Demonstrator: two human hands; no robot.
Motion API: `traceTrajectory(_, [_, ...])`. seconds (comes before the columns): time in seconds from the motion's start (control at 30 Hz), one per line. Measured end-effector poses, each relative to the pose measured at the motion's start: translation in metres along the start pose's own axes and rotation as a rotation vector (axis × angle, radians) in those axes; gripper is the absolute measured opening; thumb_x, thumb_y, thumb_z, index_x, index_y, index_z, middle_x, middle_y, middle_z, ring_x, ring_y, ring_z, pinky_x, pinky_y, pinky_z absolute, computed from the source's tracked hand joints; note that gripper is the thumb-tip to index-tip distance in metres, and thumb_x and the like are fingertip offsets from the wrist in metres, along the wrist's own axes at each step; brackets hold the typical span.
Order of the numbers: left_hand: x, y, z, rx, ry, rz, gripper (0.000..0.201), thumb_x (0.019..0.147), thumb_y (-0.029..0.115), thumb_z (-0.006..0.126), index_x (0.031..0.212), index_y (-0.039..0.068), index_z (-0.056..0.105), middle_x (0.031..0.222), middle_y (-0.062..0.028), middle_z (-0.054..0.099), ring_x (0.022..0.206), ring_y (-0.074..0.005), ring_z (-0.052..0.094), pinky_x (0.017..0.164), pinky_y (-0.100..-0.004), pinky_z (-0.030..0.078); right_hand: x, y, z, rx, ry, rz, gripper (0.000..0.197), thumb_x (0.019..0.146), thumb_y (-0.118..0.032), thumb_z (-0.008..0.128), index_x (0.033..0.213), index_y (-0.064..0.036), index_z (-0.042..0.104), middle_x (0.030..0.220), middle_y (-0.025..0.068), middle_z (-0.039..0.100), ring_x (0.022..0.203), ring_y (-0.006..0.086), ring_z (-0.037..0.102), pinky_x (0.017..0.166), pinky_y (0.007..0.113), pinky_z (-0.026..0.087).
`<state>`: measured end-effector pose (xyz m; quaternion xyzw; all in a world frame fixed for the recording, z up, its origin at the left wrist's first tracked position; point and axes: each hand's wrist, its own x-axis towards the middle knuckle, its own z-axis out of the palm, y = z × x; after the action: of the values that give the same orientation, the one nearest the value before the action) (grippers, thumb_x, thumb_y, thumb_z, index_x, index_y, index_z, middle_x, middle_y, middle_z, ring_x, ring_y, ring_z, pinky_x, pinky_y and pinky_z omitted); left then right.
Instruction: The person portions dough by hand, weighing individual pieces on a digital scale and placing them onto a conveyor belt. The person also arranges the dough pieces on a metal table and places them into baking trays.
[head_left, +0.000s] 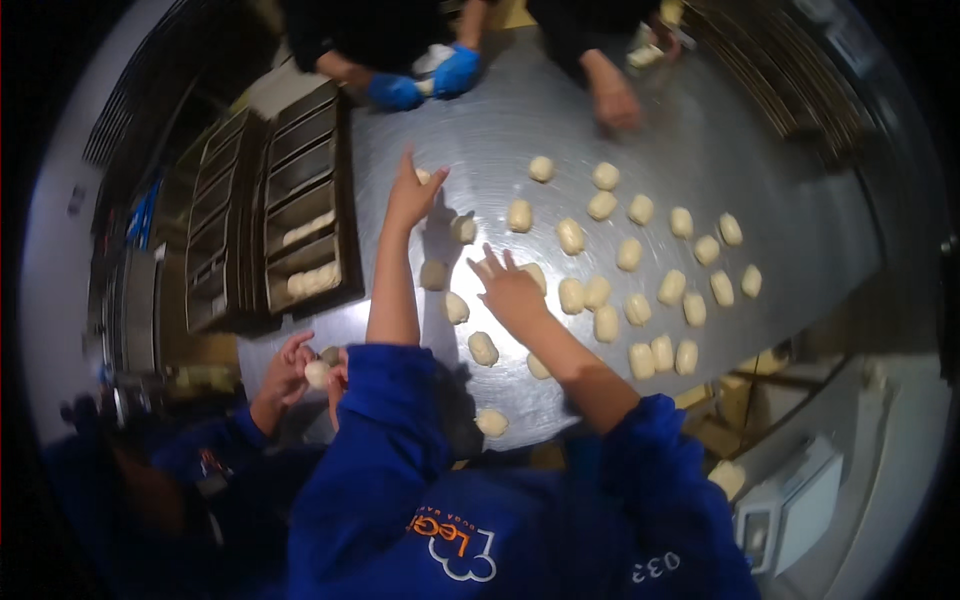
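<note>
My left hand reaches forward over the steel table, index finger and thumb stretched apart. A pale dough piece lies by that hand, partly hidden by it; contact is unclear. Closer in, my right hand is spread open above the table. Beside and partly under it sits another dough piece; I cannot tell if they touch. Between my arms are more small, rounded dough pieces, among them one near the fingers of my right hand and one nearer me.
Several dough pieces spread across the table to my right. Dark baking tins stand at the left, two compartments holding dough. A co-worker's hands hold dough at my left. Across the table are blue-gloved hands and a bare hand.
</note>
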<state>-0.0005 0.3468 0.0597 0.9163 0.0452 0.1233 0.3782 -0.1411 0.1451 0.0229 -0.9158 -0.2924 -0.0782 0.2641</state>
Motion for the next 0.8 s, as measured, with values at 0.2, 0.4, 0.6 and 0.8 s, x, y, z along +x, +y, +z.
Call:
traceTrajectory(0.2, [-0.034, 0.087, 0.010, -0.017, 0.406, 0.327, 0.072, 0.084, 0.033, 0.064, 0.135, -0.004, 0.028, 0.136, -0.0241, 0.030, 0.126, -0.0358, 0.032, 0.107, -0.0460, 0.024, -0.172, -0.034, -0.059, 0.246, 0.153, 0.051, 0.034, 0.077, -0.017, 0.059, 0.110, -0.0085, 0.059, 0.114, 0.0123, 0.056, 0.095, 0.0284, 0.059, 0.080, 0.040, 0.048])
traceTrajectory(0.4, [-0.248, 0.168, 0.103, -0.356, 0.110, 0.739, 0.069, 0.084, 0.026, 0.063, 0.134, 0.005, 0.021, 0.137, -0.0193, 0.020, 0.127, -0.0325, 0.027, 0.106, -0.0507, 0.024, -0.481, -0.064, -0.062, 0.000, -0.091, 0.916, 0.044, 0.077, -0.019, 0.060, 0.120, -0.0164, 0.053, 0.119, 0.0114, 0.053, 0.113, 0.0308, 0.049, 0.093, 0.042, 0.041])
traceTrajectory(0.6, [-0.473, 0.204, 0.140, -0.685, -0.767, 0.945, 0.050, 0.081, 0.010, 0.059, 0.124, 0.002, 0.036, 0.126, -0.0204, 0.039, 0.117, -0.0324, 0.040, 0.097, -0.0478, 0.033, -0.622, -0.132, -0.053, -0.280, 0.083, 1.216, 0.038, 0.081, -0.019, 0.060, 0.118, -0.0157, 0.052, 0.120, 0.0095, 0.052, 0.111, 0.0290, 0.051, 0.092, 0.045, 0.043])
traceTrajectory(0.8, [-0.642, 0.224, 0.184, -0.276, -1.533, 1.196, 0.045, 0.075, 0.013, 0.065, 0.117, 0.007, 0.051, 0.116, -0.0192, 0.051, 0.103, -0.0383, 0.051, 0.090, -0.0417, 0.042, -0.685, -0.181, -0.037, 0.319, 1.259, 1.509, 0.029, 0.085, -0.019, 0.056, 0.112, -0.0100, 0.054, 0.111, 0.0117, 0.053, 0.103, 0.0254, 0.054, 0.081, 0.039, 0.049])
